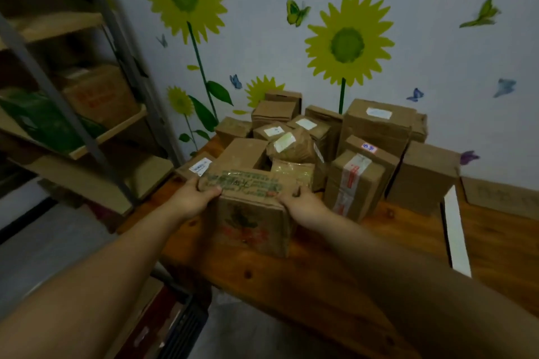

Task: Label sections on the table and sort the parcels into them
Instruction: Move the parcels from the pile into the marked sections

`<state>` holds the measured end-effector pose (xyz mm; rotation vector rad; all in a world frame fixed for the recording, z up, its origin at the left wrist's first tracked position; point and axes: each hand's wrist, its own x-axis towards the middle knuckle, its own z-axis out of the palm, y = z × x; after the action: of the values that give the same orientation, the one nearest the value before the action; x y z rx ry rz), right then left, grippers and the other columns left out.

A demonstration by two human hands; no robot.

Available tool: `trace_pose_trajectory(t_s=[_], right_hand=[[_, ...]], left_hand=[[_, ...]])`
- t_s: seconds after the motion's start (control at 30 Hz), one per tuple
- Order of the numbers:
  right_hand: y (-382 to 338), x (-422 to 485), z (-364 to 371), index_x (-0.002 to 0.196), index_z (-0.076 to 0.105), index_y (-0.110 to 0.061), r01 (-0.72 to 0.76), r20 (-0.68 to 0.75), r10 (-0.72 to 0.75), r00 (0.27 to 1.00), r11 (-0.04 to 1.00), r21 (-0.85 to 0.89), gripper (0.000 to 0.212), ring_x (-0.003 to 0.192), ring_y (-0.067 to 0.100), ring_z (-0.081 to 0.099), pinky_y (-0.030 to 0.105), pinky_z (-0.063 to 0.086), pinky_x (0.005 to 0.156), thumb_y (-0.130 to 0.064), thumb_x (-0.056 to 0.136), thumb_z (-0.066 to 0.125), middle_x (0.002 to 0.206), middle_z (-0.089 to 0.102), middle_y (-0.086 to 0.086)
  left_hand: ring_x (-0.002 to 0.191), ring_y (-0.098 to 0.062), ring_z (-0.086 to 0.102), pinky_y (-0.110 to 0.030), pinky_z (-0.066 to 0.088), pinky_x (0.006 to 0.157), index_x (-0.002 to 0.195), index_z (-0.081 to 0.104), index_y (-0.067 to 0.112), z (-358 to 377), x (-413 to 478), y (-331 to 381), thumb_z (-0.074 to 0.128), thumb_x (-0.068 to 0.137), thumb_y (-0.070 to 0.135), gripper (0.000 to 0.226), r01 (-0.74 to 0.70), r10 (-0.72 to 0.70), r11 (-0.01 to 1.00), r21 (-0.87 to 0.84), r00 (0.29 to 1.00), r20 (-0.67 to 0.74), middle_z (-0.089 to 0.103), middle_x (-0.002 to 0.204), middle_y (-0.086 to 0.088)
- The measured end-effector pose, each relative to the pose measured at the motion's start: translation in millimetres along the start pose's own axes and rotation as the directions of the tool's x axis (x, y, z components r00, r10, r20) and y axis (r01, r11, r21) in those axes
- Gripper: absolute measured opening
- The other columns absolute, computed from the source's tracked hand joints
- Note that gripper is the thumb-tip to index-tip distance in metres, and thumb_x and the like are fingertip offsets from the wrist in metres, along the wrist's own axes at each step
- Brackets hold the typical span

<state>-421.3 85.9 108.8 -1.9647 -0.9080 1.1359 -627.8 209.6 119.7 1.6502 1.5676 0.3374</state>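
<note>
Both hands clasp a brown cardboard box printed in green and red (251, 223), which stands at the near left of the wooden tabletop (320, 274). The left hand (198, 195) curls round its upper left edge, the right hand (301, 202) round its upper right edge. Just behind it, a heap of brown cardboard parcels (376, 125) sits against the sunflower-painted wall (262, 23). A long white paper strip (456, 234) lies on the tabletop, to the right.
</note>
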Motion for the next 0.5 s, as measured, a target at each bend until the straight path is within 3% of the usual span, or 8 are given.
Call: trace_pose_trajectory(t_s=[0.07, 0.2, 0.33, 0.5], right_hand=[[-5, -6, 3, 0.15, 0.024, -0.015, -0.042, -0.017, 0.044, 0.999, 0.996, 0.075, 0.067, 0.122, 0.023, 0.052, 0.017, 0.045, 0.071, -0.035, 0.095, 0.057, 0.145, 0.045, 0.005], [-9, -26, 8, 0.148, 0.028, -0.016, -0.052, -0.076, 0.061, 0.995, 0.992, 0.111, 0.07, 0.122, 0.024, 0.053, 0.027, 0.046, 0.084, -0.034, 0.091, 0.063, 0.143, 0.048, 0.005], [-6, -54, 3, 0.149, 0.028, -0.015, -0.013, -0.147, 0.018, 0.989, 0.999, 0.035, 0.07, 0.126, 0.025, 0.049, 0.025, 0.04, 0.086, -0.049, 0.093, 0.053, 0.145, 0.045, 0.005], [17, -101, -16, 0.146, 0.034, -0.015, 0.0, -0.207, 0.002, 0.978, 1.0, 0.009, 0.068, 0.128, 0.028, 0.047, 0.039, 0.038, 0.107, -0.057, 0.094, 0.044, 0.144, 0.046, 0.008]], left_hand=[[0.117, -0.03, 0.051, -0.036, 0.046, 0.083, 0.143, 0.034, 0.022, -3, 1, -3, 0.063, 0.087, 0.041, 0.066, -0.004, 0.005, 0.999, -0.032, 1.0, 0.018, 0.049, 0.138, -0.007], [0.116, -0.03, 0.052, -0.038, 0.047, 0.089, 0.141, 0.039, 0.016, -11, -10, -4, 0.057, 0.089, 0.044, 0.062, -0.019, 0.019, 1.0, -0.001, 0.997, 0.073, 0.05, 0.136, -0.01], [0.103, -0.025, 0.052, -0.037, 0.047, 0.085, 0.132, 0.049, 0.013, -18, -33, -2, 0.052, 0.089, 0.052, 0.058, -0.021, 0.024, 0.999, -0.026, 0.99, 0.139, 0.054, 0.128, -0.01], [0.105, -0.024, 0.051, -0.043, 0.046, 0.094, 0.13, 0.051, 0.016, -7, -82, 1, 0.051, 0.087, 0.058, 0.06, -0.02, 0.031, 0.999, -0.05, 0.977, 0.213, 0.055, 0.126, -0.008]])
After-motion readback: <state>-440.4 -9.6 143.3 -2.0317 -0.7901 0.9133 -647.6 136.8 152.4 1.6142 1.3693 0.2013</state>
